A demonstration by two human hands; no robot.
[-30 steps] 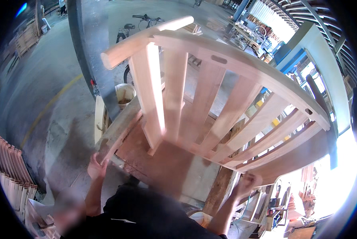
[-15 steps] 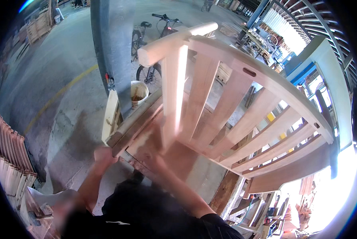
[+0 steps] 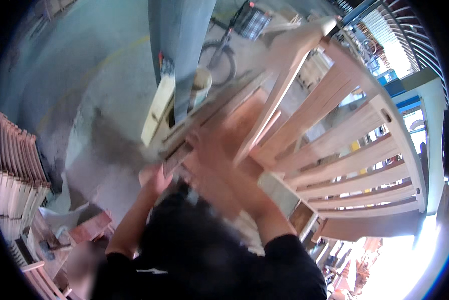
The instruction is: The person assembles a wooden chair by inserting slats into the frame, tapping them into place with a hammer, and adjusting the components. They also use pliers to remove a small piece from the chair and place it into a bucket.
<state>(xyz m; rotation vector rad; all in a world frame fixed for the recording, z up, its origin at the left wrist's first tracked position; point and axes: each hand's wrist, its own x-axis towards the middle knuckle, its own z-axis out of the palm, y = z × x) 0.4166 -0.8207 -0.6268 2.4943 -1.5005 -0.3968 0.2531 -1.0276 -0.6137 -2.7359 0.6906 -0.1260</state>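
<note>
My left hand (image 3: 154, 181) is closed around the near end of a narrow wooden strip (image 3: 178, 154) at the bench's left corner. Over the worktop, my right hand (image 3: 203, 148) reaches forward beside that strip; motion blurs its fingers, so their hold does not show. A large pale wooden panel with slats (image 3: 342, 135) stands on the bench to the right of my right hand. Its curved top rail (image 3: 400, 131) has slots, and a thick post (image 3: 279, 82) rises at its left end. The brown worktop (image 3: 242, 122) shows between my right hand and the post.
A grey steel column (image 3: 177, 40) stands beyond the bench, with a whitish bucket (image 3: 201, 82) and a parked bicycle (image 3: 219, 57) near it. A pale wood offcut (image 3: 158, 109) leans by the column. Stacked wooden slats (image 3: 14, 170) stand at the far left.
My view has swung, so the panel and bench appear turned and further right. My right hand has moved forward along the bench edge; my left hand stays by the corner.
</note>
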